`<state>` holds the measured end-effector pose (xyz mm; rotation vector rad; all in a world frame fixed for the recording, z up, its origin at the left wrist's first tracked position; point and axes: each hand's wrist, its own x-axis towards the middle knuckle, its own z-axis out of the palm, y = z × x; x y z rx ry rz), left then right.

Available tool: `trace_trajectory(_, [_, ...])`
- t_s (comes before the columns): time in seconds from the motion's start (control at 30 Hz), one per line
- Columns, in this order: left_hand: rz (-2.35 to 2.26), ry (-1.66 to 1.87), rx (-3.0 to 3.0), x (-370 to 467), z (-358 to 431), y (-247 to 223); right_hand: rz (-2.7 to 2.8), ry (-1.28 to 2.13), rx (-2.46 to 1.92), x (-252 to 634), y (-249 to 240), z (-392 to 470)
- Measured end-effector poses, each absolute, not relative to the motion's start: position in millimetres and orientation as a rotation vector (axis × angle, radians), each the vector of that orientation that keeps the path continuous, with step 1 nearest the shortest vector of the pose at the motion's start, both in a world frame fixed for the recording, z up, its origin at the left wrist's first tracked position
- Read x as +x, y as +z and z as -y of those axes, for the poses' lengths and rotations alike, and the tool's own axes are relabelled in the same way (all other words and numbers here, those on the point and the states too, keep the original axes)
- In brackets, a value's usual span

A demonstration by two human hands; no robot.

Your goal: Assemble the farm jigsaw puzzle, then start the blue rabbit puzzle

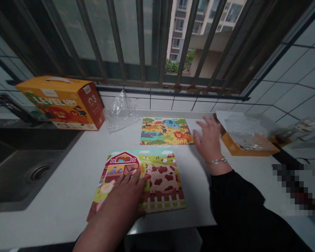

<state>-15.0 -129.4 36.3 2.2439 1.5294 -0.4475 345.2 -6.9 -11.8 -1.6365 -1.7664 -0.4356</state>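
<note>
My left hand (128, 192) lies with its fingers outstretched on a farm picture puzzle (164, 178) showing a red barn and a spotted cow. Part of the puzzle's left side is hidden under that hand and forearm. My right hand (208, 138), a bracelet at the wrist, hovers with fingers apart and nothing in them. Just left of it lies a safari picture card (165, 131) with lions, an elephant and a hippo, flat on the counter behind the farm puzzle. Whether the right fingertips touch the counter I cannot tell.
An orange "LEVEL UP!" carton (63, 103) stands at back left beside the sink (49, 154) and tap (14, 108). Crumpled clear plastic (120, 113) lies next to it. On the right sits an open orange box (241, 149) with plastic-wrapped contents. A barred window rises behind the counter.
</note>
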Motion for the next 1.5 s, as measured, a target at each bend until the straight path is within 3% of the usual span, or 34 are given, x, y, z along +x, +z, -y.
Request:
trace_trajectory(0.13, [-1.568,-0.462,2.196,-33,132,34,2.374,-0.019,-1.519,245,-3,-12])
trace_trajectory(0.37, [-1.585,-0.353,2.175,-51,136,32,2.711,0.424,-1.404,154,-3,-50])
trace_trajectory(0.57, [-1.552,-0.408,2.164,-45,133,43,2.646,0.412,-1.314,188,-13,-63])
trace_trajectory(1.1, [-1.734,-0.400,2.156,-102,111,16,2.598,0.402,-1.435,276,-23,-56])
trace_trajectory(1.5, [-1.636,-0.314,2.297,-65,71,24,2.585,0.411,-1.598,315,-29,-43])
